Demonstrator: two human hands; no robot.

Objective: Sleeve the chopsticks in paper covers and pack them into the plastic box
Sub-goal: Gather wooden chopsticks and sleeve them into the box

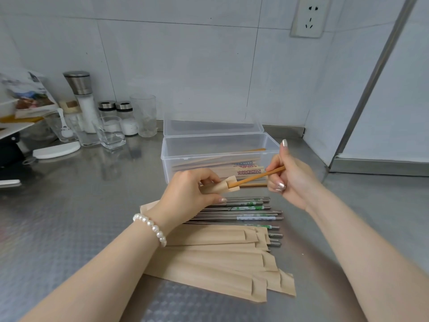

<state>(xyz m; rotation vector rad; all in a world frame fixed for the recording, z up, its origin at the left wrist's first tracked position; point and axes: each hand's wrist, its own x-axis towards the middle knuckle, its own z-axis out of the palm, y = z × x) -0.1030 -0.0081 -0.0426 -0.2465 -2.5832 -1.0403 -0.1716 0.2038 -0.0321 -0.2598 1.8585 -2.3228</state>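
Left hand (185,194): fingers curled round a paper cover (222,187), pinching it near its open mouth; pearl bracelet (151,228) on wrist.
Right hand (287,173): grips far end of a wooden chopstick (257,177) betw. thumb & fingers, index finger sticking up.
Wooden chopstick: tip inside cover mouth, most of shaft still out, tilted up to the right; held above worktop (69,205), in front of box.
Plastic box (220,145): clear, lid open behind it, at back by wall; several sleeved pairs lie inside, some w/ patterned ends.
Metal chopsticks (246,212): loose row on worktop under the hands, some w/ green print.
Empty covers (216,259): overlapping pile nearest the person, just beside metal ones.
Left rear: salt grinder (81,98), shakers, glasses (144,115).
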